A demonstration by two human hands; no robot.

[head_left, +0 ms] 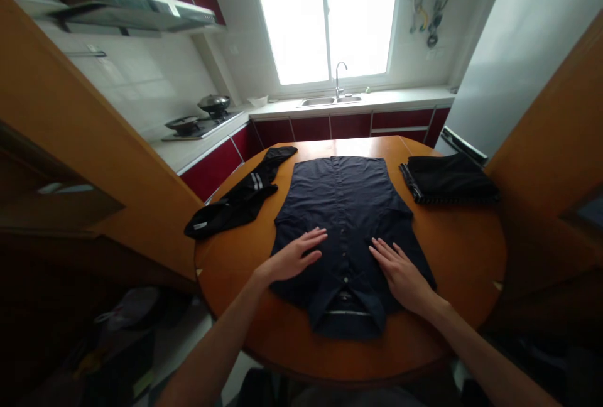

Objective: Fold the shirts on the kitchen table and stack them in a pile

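Observation:
A dark navy button-up shirt (346, 206) lies spread flat on the round wooden table (461, 256), collar toward me. My left hand (294, 257) rests flat on the shirt's left chest, fingers stretched out. My right hand (400, 272) lies flat on the right chest, fingers together and extended. Neither hand holds anything.
A crumpled black garment with white stripes (242, 196) lies at the table's left edge. A folded black garment (447, 179) sits at the far right. Behind are red kitchen cabinets, a stove with pans (202, 118), a sink (330, 100) and a window. Wooden door frames flank both sides.

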